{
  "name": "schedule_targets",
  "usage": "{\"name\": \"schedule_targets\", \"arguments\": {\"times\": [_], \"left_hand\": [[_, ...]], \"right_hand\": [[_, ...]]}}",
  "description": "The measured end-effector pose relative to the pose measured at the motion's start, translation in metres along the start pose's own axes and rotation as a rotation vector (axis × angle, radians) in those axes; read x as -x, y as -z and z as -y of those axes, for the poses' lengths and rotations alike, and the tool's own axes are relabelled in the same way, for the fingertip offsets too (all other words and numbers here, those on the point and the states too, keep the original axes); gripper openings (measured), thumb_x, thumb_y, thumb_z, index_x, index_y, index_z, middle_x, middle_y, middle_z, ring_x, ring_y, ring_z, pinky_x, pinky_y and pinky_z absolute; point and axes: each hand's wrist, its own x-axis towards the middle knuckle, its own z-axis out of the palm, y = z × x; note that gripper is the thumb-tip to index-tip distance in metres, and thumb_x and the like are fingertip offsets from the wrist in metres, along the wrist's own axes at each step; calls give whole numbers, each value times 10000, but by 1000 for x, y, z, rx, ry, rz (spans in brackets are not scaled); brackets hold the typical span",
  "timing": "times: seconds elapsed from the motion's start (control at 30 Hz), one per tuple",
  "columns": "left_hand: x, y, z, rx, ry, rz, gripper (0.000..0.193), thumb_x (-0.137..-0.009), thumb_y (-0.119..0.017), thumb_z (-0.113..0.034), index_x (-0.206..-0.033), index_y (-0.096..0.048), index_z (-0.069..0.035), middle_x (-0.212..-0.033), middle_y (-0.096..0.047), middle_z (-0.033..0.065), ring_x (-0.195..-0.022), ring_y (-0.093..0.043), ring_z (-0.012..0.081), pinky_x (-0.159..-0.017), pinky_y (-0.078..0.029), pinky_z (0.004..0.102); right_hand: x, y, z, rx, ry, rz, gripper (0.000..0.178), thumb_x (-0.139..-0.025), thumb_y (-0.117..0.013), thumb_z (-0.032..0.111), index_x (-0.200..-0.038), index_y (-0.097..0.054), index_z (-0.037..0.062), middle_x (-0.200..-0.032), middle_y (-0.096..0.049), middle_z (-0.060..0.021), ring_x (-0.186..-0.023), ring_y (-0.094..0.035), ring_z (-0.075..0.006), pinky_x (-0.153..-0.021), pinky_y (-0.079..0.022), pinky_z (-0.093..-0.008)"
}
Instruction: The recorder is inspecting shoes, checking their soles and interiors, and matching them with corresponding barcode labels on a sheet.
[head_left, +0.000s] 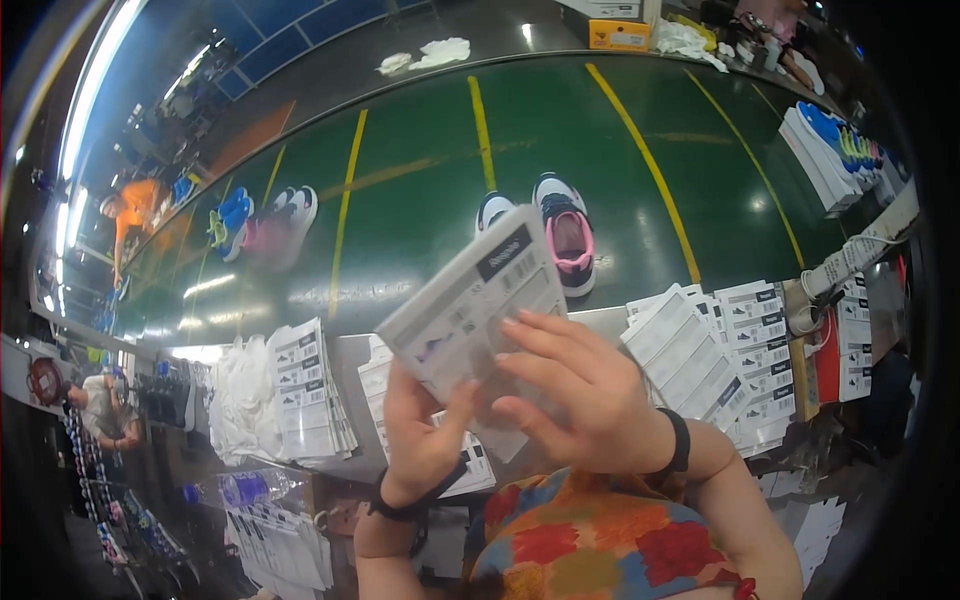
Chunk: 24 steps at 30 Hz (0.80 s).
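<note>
A stack of white printed label sheets is tilted up in front of me, with dark header blocks and a small shoe picture on its top face. My left hand is closed on its lower left edge, the thumb across the front. Over the stack's lower right side lies my right hand, fingers stretched and apart, fingertips at the printed face. Just beyond the stack stands a pair of white, navy and pink sports shoes, one partly hidden behind it. More label sheets lie under my hands, mostly covered.
A green belt with yellow lines crosses ahead, carrying other shoes to the left. Label-sheet stacks lie at right and left, beside white tissue paper. A bottle lies at lower left. An orange-clad person works far left.
</note>
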Motion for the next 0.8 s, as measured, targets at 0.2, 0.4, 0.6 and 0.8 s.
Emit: {"name": "schedule_targets", "arguments": {"times": [0.2,0.4,0.6,0.8], "left_hand": [[-5,-42,15,-377,-402,240,513,-817,-636,-15,-1258,-379,37,-1202,-519,136,-1099,-540,212,-902,-454,330],[-3,-54,22,-361,-376,202,372,-680,-631,38,-1044,-557,20,-906,-607,195,-775,-620,372,-646,-488,378],[-7,-60,6,-426,-425,308,345,-691,-602,49,-1034,-576,13,-883,-622,193,-775,-619,375,-641,-486,382],[-12,-66,-1,-315,-318,372,351,-716,-587,55,-1062,-598,-7,-945,-637,186,-820,-626,377,-677,-494,375]], "right_hand": [[4,5,6,141,-15,-228,326,-728,-727,240,-924,-640,-6,-908,-662,-166,-883,-653,-297,-722,-533,-355],[12,25,3,186,42,-258,285,-680,-769,125,-880,-654,-43,-821,-671,-141,-791,-672,-298,-634,-551,-337],[19,39,1,60,8,-313,235,-670,-728,91,-871,-660,-10,-829,-674,-131,-787,-678,-270,-629,-553,-326],[19,52,4,-26,-42,-352,217,-649,-745,78,-827,-648,1,-814,-671,-125,-774,-681,-263,-618,-555,-318]]}}
